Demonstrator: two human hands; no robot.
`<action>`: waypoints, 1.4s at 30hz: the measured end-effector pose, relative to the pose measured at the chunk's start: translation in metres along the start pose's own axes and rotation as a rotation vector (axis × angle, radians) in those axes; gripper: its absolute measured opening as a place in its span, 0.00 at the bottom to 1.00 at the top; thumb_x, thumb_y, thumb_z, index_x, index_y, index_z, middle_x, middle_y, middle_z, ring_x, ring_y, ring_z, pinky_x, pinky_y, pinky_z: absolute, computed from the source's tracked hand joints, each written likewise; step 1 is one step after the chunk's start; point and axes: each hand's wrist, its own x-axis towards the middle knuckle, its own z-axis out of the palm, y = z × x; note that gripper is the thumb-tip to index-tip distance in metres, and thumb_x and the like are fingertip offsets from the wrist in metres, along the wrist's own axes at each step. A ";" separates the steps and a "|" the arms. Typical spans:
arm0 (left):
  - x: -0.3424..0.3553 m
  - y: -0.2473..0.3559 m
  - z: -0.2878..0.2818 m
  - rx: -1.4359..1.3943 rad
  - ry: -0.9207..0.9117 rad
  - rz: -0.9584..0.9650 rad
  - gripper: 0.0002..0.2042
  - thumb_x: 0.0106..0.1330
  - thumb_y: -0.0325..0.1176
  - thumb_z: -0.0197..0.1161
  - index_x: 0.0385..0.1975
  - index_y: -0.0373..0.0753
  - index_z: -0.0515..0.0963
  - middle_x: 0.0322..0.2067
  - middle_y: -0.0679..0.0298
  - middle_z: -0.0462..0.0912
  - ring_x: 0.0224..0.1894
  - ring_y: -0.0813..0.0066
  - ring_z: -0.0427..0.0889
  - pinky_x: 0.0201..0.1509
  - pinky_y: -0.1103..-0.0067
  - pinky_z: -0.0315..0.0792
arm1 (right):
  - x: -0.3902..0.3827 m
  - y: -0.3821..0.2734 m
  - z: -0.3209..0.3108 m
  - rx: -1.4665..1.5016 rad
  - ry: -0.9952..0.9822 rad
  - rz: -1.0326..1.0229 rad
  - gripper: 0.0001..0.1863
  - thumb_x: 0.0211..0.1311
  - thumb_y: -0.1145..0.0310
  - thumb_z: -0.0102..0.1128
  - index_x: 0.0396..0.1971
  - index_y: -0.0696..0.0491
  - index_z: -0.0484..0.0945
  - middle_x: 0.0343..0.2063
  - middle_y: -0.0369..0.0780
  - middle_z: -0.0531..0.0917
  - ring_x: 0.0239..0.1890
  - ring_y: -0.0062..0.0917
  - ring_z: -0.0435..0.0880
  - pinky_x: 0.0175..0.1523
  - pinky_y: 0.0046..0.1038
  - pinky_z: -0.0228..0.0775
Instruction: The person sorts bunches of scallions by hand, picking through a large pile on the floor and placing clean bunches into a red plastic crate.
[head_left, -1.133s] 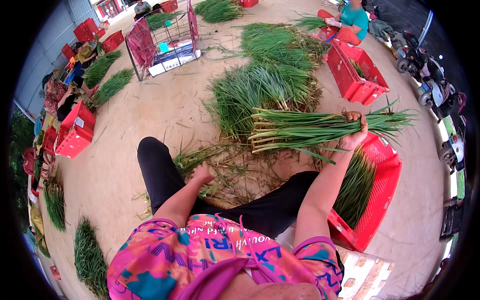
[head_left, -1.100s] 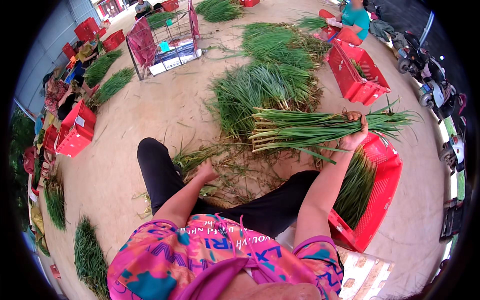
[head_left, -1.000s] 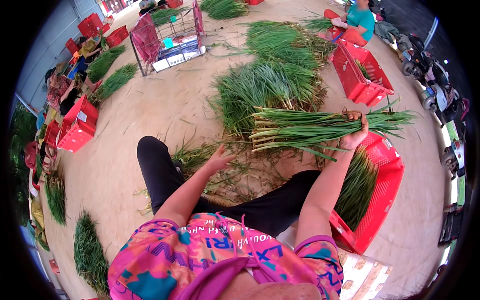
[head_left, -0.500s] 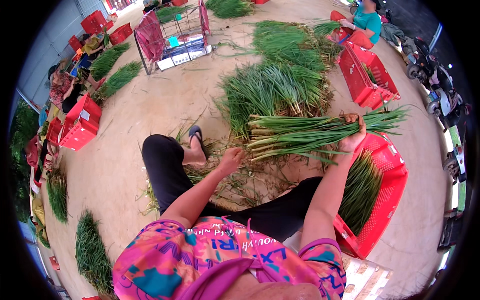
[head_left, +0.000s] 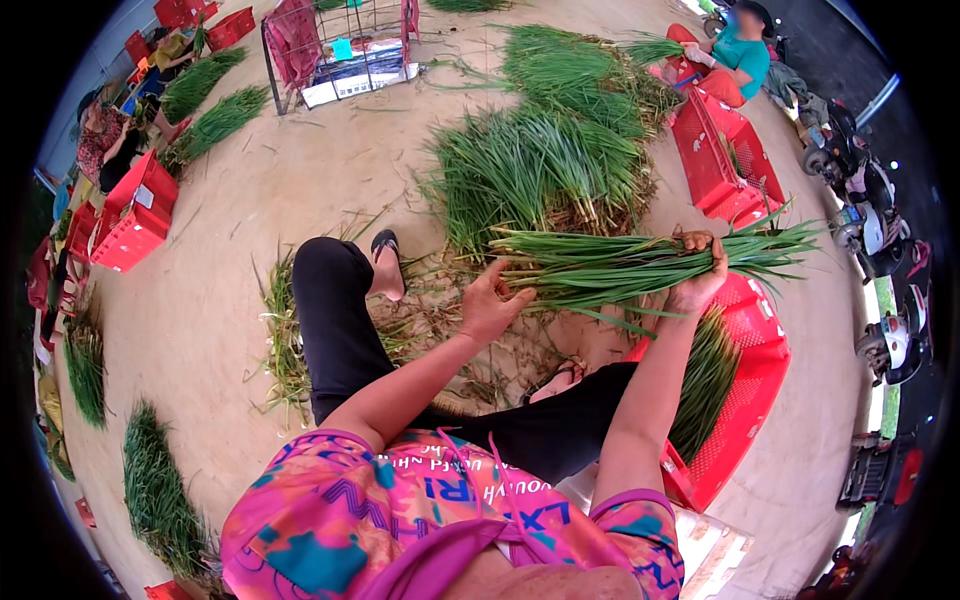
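A bunch of long green chives (head_left: pixel 610 265) lies crosswise in front of me, pale stem ends to the left and leaf tips to the right. My right hand (head_left: pixel 700 275) is closed around it near the leafy end. At the pale ends is my left hand (head_left: pixel 492 303), fingers and thumb apart, close to or touching the stems; exact contact is hard to tell. Just beyond, a big heap of chives (head_left: pixel 545 170) covers the floor. By my right arm stands a red crate (head_left: pixel 755 370) with more chives (head_left: pixel 708 385) laid inside.
Loose trimmings (head_left: pixel 480 375) litter the floor between my feet. Another red crate (head_left: pixel 725 160) stands far right, near a seated person (head_left: pixel 735 65) in teal. A wire cage cart (head_left: pixel 345 65) is at the back. Left are a red crate (head_left: pixel 135 215) and chive piles (head_left: pixel 165 490). Scooters (head_left: pixel 885 320) line the right.
My left hand has moved right and up to the pale stem ends, its fingers now spreading from a closed shape. My right hand still holds the bunch. The whole view has shifted slightly.
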 end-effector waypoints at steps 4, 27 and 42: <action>0.005 -0.009 0.003 -0.017 -0.012 0.046 0.15 0.44 0.38 0.66 0.24 0.33 0.75 0.17 0.65 0.74 0.17 0.82 0.69 0.21 0.82 0.64 | -0.001 0.004 -0.002 0.012 -0.004 0.003 0.08 0.48 0.70 0.49 0.17 0.54 0.62 0.17 0.36 0.65 0.24 0.24 0.63 0.35 0.24 0.60; 0.012 -0.035 -0.094 -0.134 -0.594 -0.540 0.07 0.56 0.29 0.57 0.26 0.31 0.76 0.14 0.65 0.71 0.12 0.82 0.66 0.12 0.86 0.59 | -0.010 -0.049 -0.016 -0.054 -0.111 -0.082 0.09 0.49 0.64 0.50 0.21 0.53 0.64 0.16 0.32 0.66 0.20 0.20 0.64 0.48 0.31 0.55; 0.028 -0.014 -0.021 -0.666 -0.483 -0.196 0.11 0.49 0.20 0.60 0.33 0.35 0.76 0.29 0.67 0.79 0.28 0.85 0.75 0.29 0.89 0.69 | -0.022 -0.026 0.001 -0.006 -0.031 0.097 0.08 0.50 0.66 0.49 0.19 0.51 0.62 0.17 0.31 0.64 0.21 0.19 0.64 0.41 0.28 0.59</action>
